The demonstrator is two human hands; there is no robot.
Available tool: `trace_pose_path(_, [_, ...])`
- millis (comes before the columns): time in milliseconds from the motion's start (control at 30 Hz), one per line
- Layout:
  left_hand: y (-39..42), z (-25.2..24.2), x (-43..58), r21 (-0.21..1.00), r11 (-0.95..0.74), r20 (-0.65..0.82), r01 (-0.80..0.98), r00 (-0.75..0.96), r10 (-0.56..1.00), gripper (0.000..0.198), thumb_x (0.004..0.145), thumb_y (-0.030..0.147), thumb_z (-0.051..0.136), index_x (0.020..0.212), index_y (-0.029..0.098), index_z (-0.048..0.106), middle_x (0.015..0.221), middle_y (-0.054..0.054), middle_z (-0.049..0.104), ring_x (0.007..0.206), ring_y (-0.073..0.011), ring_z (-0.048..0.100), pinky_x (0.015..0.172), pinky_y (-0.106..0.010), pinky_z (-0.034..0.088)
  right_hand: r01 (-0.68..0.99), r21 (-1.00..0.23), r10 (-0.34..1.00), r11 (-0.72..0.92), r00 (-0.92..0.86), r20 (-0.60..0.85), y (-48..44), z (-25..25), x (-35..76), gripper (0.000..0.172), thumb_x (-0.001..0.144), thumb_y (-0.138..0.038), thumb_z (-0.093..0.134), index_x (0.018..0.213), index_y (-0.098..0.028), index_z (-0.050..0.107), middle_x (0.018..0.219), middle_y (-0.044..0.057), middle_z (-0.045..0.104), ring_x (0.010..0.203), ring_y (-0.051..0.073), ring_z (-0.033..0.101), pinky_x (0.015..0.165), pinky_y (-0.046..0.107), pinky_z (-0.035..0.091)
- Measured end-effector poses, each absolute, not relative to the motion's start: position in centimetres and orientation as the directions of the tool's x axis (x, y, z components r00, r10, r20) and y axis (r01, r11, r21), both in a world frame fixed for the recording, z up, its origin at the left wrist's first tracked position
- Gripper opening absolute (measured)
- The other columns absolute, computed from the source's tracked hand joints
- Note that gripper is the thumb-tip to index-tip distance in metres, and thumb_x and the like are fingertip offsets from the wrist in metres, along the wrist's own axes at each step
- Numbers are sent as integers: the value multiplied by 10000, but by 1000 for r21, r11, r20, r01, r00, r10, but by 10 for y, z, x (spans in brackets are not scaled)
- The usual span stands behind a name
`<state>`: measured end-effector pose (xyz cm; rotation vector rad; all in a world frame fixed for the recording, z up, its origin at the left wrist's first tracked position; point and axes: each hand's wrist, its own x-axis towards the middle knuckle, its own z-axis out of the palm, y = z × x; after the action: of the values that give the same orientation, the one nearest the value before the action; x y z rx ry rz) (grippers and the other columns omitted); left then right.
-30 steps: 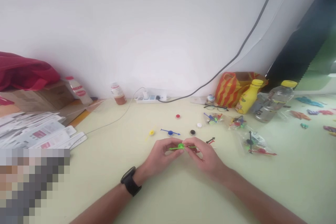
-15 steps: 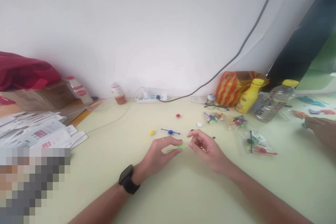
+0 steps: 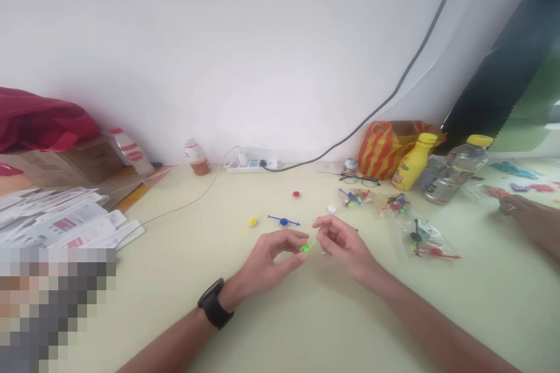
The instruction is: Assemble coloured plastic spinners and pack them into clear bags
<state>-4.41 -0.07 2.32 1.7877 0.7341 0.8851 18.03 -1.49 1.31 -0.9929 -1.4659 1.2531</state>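
A small green plastic spinner arrow [image 3: 305, 249] is between my two hands, above the table. The thumb and fingers of my left hand [image 3: 275, 256] close around its round middle; a black watch is on that wrist. My right hand [image 3: 345, 245] pinches the end of its thin arm, fingertips together. Just beyond my hands lie a blue spinner arrow [image 3: 284, 222] and a yellow spinner arrow [image 3: 252, 222]. A red disc [image 3: 296, 194] and a white disc [image 3: 331, 209] lie farther back. Something dark is partly hidden behind my right hand.
Clear bags of coloured spinner parts [image 3: 426, 239] lie to the right, by a yellow bottle [image 3: 415, 160] and a clear bottle [image 3: 457, 169]. Another person's hand [image 3: 529, 215] is at the far right. A power strip [image 3: 251, 166] is by the wall; a card stack [image 3: 65, 215] stands left.
The green spinner arrow has turned and shifted slightly right, and my right hand now grips its end. My left hand has moved a little to the right.
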Motion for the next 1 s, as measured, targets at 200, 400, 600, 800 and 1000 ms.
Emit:
trace_pose_path(200, [4,21,-42,987,-160,127,21,510,851,224,870,332,801,1026,178,759,1042,-97,752,967,-226,719,936,-386,591,101,-975,974,200,-125,187,-14,12,183,391,987,-524,586,1285,-275,538,928,23,618,760,171,589,622,283,514])
trace_pose_path(400, [10,17,-46,998,-53,66,-41,458,886,252,849,344,825,1017,182,728,1019,-71,726,918,-203,710,898,-380,598,347,-816,883,462,-261,389,-23,16,189,318,1036,-394,502,1320,-304,615,866,13,609,745,169,580,660,299,502])
trace_pose_path(600, [10,21,-48,997,-50,67,-50,448,892,228,857,331,819,1004,184,729,1027,-66,720,941,-195,697,904,-360,585,286,-840,883,461,-242,402,-29,10,181,464,1000,-417,552,1441,-316,454,1123,50,588,734,160,544,693,336,493])
trace_pose_path(800, [10,21,-48,997,-52,73,-60,425,902,248,866,355,809,1027,184,731,1009,-72,727,941,-204,694,893,-370,587,40,-965,924,261,-300,238,-24,14,182,620,1046,-590,348,541,-231,367,555,-6,364,557,162,364,588,344,362])
trace_pose_path(1000, [13,19,-50,997,-48,70,-64,394,916,277,874,383,800,1054,188,719,1036,-75,737,945,-202,702,902,-367,577,102,-957,957,270,-140,255,-17,25,192,614,1004,-669,418,596,-218,500,590,7,445,583,168,411,572,328,345])
